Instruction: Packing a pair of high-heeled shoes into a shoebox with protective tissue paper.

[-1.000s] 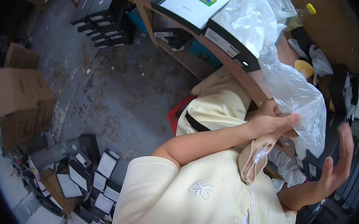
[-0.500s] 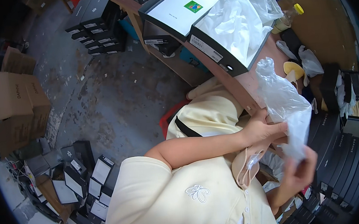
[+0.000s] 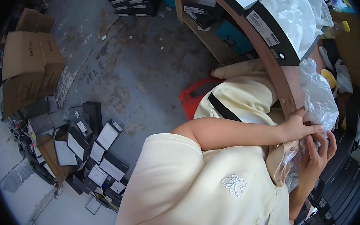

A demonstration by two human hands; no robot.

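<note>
hands first: two of them on one clear plastic bag (image 3: 319,97). right hand (image 3: 316,154) sits just under the left hand (image 3: 297,124), fingers (image 3: 324,145) curled loosely and touching the bag's bottom edge. left fingers are pinched tight on the bag's lower end, which rises above both hands. further up past the fingertips, one open black shoebox (image 3: 285,28) stuffed with white paper. can't count the stacked dark boxes (image 3: 342,184) right of the hands.
</note>
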